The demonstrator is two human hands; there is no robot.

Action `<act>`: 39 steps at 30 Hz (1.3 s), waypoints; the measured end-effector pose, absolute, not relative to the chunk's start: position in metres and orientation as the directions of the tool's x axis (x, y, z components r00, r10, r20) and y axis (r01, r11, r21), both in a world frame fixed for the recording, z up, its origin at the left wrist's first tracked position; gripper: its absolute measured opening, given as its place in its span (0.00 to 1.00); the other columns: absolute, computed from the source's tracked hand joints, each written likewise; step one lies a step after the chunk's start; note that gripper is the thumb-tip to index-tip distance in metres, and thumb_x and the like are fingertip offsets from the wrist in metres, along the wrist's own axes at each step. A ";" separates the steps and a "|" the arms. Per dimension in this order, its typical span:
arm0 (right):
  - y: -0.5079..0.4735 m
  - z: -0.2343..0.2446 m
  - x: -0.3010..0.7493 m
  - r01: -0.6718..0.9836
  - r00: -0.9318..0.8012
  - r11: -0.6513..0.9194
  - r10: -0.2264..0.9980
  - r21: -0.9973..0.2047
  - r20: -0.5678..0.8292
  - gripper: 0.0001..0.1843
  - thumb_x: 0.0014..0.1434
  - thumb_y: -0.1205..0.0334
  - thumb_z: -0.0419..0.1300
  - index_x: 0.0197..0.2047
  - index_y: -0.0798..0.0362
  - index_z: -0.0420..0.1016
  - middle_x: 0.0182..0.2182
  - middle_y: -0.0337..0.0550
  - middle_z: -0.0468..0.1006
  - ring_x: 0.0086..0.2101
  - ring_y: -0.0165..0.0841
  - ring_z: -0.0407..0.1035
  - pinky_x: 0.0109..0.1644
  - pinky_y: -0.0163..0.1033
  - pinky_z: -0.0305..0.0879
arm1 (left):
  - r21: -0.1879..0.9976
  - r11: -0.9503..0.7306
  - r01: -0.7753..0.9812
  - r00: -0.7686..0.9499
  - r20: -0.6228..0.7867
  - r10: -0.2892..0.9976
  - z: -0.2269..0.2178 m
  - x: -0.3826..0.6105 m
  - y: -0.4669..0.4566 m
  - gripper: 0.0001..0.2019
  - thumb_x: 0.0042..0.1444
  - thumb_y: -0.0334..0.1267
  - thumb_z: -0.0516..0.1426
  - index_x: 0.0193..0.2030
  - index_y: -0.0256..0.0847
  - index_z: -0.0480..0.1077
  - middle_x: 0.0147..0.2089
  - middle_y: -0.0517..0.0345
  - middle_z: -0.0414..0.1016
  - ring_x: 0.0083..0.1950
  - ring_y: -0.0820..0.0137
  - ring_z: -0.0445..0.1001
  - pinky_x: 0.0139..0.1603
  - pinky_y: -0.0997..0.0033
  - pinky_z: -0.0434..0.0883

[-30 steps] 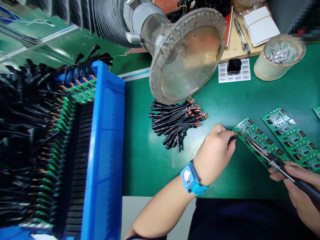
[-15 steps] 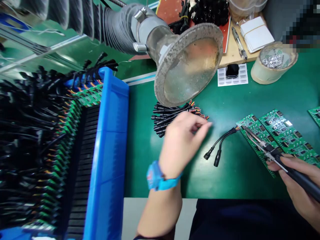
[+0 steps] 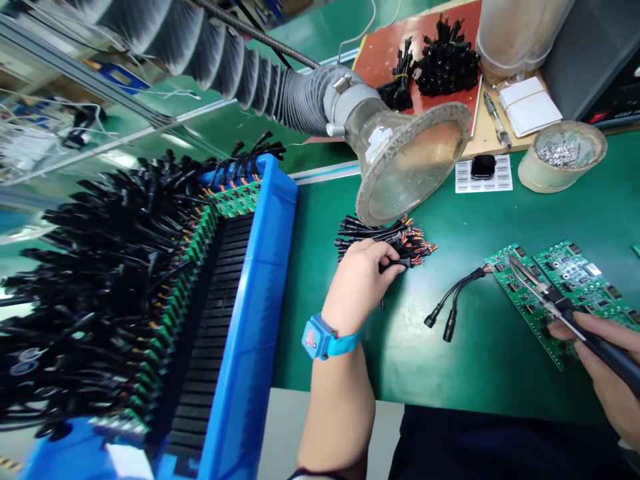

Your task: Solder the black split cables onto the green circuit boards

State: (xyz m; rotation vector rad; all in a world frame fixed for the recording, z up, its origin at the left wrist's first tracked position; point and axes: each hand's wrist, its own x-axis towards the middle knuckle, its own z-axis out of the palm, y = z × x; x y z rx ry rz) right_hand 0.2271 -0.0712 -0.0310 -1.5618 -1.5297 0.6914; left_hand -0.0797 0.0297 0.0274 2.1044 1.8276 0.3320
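My left hand (image 3: 363,273), a blue wrist strap (image 3: 330,341) on its wrist, is at the near side of a pile of short black cables (image 3: 357,230) with bare coloured wire ends. Its thumb and forefinger pinch one cable (image 3: 403,263) near the wire end. My right hand (image 3: 607,373) grips a soldering iron (image 3: 565,303), its tip over a green circuit board (image 3: 530,300) with small digit displays. At that board's upper left corner, a two-branched black cable (image 3: 456,288) meets the edge by its coloured wires. A second circuit board (image 3: 575,270) lies alongside.
A fume extractor hood (image 3: 415,167) hangs just above the cable pile. To the left stands a blue bin (image 3: 260,267) with rows of wired boards. Behind are a round tub (image 3: 543,173), a label sheet (image 3: 463,180), a pen (image 3: 497,121) and white cards (image 3: 530,107).
My left hand has closed its fingertips on a cable at the pile. The view has shifted, so everything appears lower and further right. The right hand still holds the soldering iron over the board.
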 end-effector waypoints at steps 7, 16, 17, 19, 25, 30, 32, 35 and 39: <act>-0.066 -0.017 0.215 0.444 -0.032 0.309 0.944 -0.841 0.330 0.19 0.53 0.71 0.61 0.49 0.48 0.72 0.40 0.40 0.77 0.41 0.37 0.72 0.52 0.43 0.71 | 0.495 -0.173 0.851 0.179 0.037 0.983 0.034 -0.092 0.028 0.05 0.49 0.33 0.63 0.29 0.39 0.69 0.31 0.59 0.72 0.35 0.68 0.71 0.38 0.67 0.68; -0.063 -0.006 0.213 0.527 -0.010 0.353 0.912 -0.774 0.409 0.18 0.55 0.69 0.61 0.49 0.46 0.70 0.38 0.38 0.78 0.41 0.34 0.73 0.47 0.37 0.73 | 0.630 -0.459 0.627 -0.135 0.667 0.732 0.041 -0.083 0.018 0.08 0.48 0.30 0.63 0.36 0.43 0.73 0.33 0.61 0.74 0.36 0.71 0.73 0.37 0.69 0.71; -0.062 -0.004 0.211 0.535 0.006 0.336 0.916 -0.775 0.402 0.20 0.55 0.69 0.61 0.51 0.45 0.69 0.39 0.38 0.78 0.39 0.34 0.74 0.45 0.36 0.73 | 0.671 -0.486 0.560 -0.126 0.648 0.751 0.042 -0.072 0.016 0.08 0.48 0.29 0.63 0.34 0.43 0.72 0.33 0.61 0.74 0.36 0.70 0.73 0.36 0.69 0.71; -0.058 0.000 0.206 0.505 0.024 0.310 0.928 -0.806 0.372 0.21 0.55 0.68 0.61 0.53 0.45 0.68 0.40 0.38 0.78 0.38 0.34 0.74 0.43 0.36 0.74 | 0.819 -0.423 0.387 -0.048 0.476 0.878 0.041 -0.045 0.010 0.05 0.48 0.30 0.63 0.31 0.41 0.71 0.28 0.62 0.71 0.35 0.71 0.73 0.34 0.71 0.71; -0.039 0.014 0.183 0.351 0.167 0.051 0.979 -0.935 0.116 0.17 0.56 0.63 0.61 0.50 0.45 0.70 0.39 0.39 0.78 0.40 0.35 0.74 0.44 0.40 0.74 | 0.895 0.443 -0.060 0.416 -0.381 0.826 0.024 0.020 -0.009 0.12 0.46 0.41 0.64 0.32 0.36 0.68 0.21 0.67 0.65 0.21 0.80 0.63 0.25 0.77 0.64; -0.032 0.015 0.174 0.160 0.167 -0.054 0.986 -0.986 -0.026 0.19 0.54 0.61 0.63 0.50 0.44 0.69 0.38 0.40 0.76 0.41 0.35 0.72 0.43 0.40 0.73 | 0.869 0.489 -0.079 0.402 -0.421 0.813 0.015 0.025 -0.014 0.15 0.43 0.43 0.66 0.31 0.37 0.67 0.22 0.67 0.66 0.22 0.81 0.63 0.26 0.77 0.62; -0.032 0.015 0.173 0.133 0.176 -0.061 0.984 -0.989 -0.037 0.19 0.53 0.62 0.64 0.49 0.44 0.70 0.37 0.40 0.76 0.40 0.34 0.72 0.41 0.39 0.73 | 0.874 0.480 -0.077 0.391 -0.416 0.821 0.015 0.025 -0.014 0.14 0.43 0.41 0.66 0.32 0.36 0.68 0.22 0.67 0.65 0.23 0.81 0.62 0.26 0.77 0.61; -0.033 0.013 0.171 0.126 0.174 -0.070 0.984 -0.990 -0.047 0.18 0.53 0.61 0.64 0.48 0.45 0.70 0.35 0.40 0.76 0.34 0.32 0.73 0.35 0.36 0.74 | 0.885 0.454 -0.102 0.334 -0.399 0.854 0.014 0.028 -0.014 0.14 0.42 0.39 0.67 0.34 0.36 0.70 0.24 0.66 0.68 0.25 0.80 0.63 0.28 0.77 0.62; -0.035 0.005 0.175 0.050 0.170 -0.067 0.984 -0.997 -0.058 0.19 0.53 0.61 0.64 0.49 0.46 0.69 0.35 0.41 0.76 0.38 0.34 0.73 0.37 0.37 0.74 | 0.832 0.511 -0.215 0.361 -0.418 0.833 0.014 0.030 -0.012 0.14 0.41 0.41 0.67 0.31 0.36 0.70 0.25 0.63 0.71 0.26 0.78 0.69 0.29 0.76 0.65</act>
